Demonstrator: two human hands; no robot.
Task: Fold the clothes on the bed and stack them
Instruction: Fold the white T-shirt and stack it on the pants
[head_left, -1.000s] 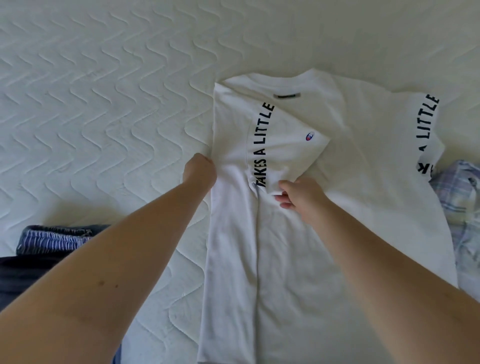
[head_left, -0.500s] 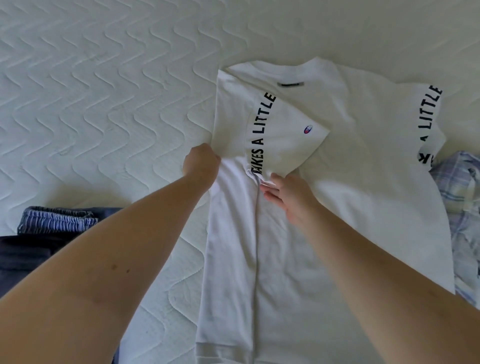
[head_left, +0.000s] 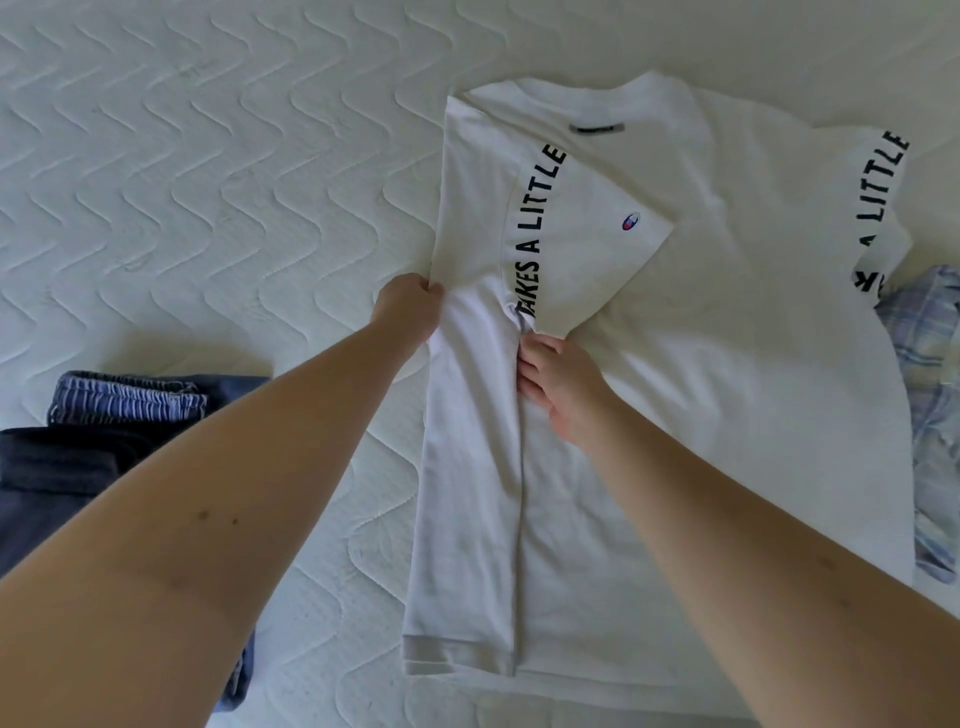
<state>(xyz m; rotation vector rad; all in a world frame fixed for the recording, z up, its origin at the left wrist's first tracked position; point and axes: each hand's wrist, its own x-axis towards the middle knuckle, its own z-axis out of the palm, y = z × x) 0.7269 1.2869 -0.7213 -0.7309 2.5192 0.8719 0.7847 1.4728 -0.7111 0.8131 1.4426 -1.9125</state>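
Tee (head_left: 727, 364) lies flat on the bed (head_left: 208, 182), left third already folded over, sleeve tucked across the chest.

Left hand (head_left: 408, 306) pinches the outer fold edge at about armpit height. Right hand (head_left: 558, 382) sits just inboard of that grip, fingers curled down on the inner edge of the folded panel, right below the sleeve tip; whether they pinch cloth or only press it, cannot tell.

Risks, as judged from here:
- Both grips sit high on the panel. Below them the long strip down to the hem is unheld, so a tug could skew the fold line or bunch the hem.
- Cloth puckers between the two hands; if pressed flat as is, a crease likely sets in.
- Lifting at the left grip may flip the tucked sleeve back out.
- Far sleeve overlaps the plaid cloth (head_left: 930, 415) well right of the right hand; folding that side could drag it along.

Hard to read:
- Left fingertips are hidden under the fold edge.
- Plaid cloth is cut off by the frame.
- Stack (head_left: 104, 431) of dark folded items, well left of the left grip, is partly hidden behind the forearm; count unclear.
- Sleeve lettering is partly folded under.
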